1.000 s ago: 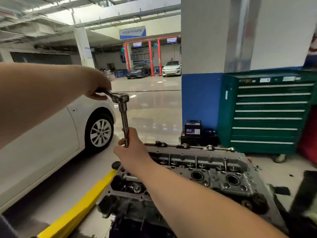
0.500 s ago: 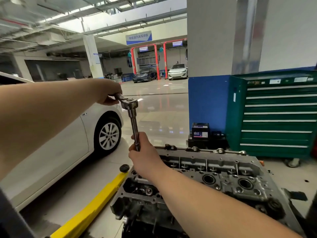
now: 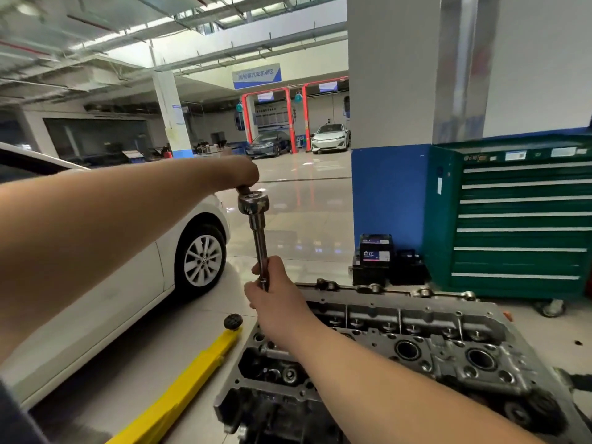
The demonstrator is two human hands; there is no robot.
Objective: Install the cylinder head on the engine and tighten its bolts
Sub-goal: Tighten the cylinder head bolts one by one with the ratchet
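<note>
The grey cylinder head (image 3: 432, 344) lies on the engine at lower right, its round plug wells facing up. A chrome ratchet wrench (image 3: 253, 203) stands over the head's left end on a long upright extension bar (image 3: 260, 248). My left hand (image 3: 238, 173) grips the ratchet handle, which is mostly hidden in my fist. My right hand (image 3: 275, 299) is wrapped round the lower part of the extension bar, just above the head. The socket and the bolt under it are hidden by my right hand.
A white car (image 3: 105, 267) stands close on the left, front wheel near the engine. A yellow lift arm (image 3: 185, 389) with a black rubber pad (image 3: 233, 322) runs along the floor beside the engine. A green tool cabinet (image 3: 519, 219) and a battery (image 3: 375, 251) stand behind.
My left hand has swung the ratchet handle to the right, away from me. My right hand stays on the extension bar. The view has shifted, so everything sits further right.
</note>
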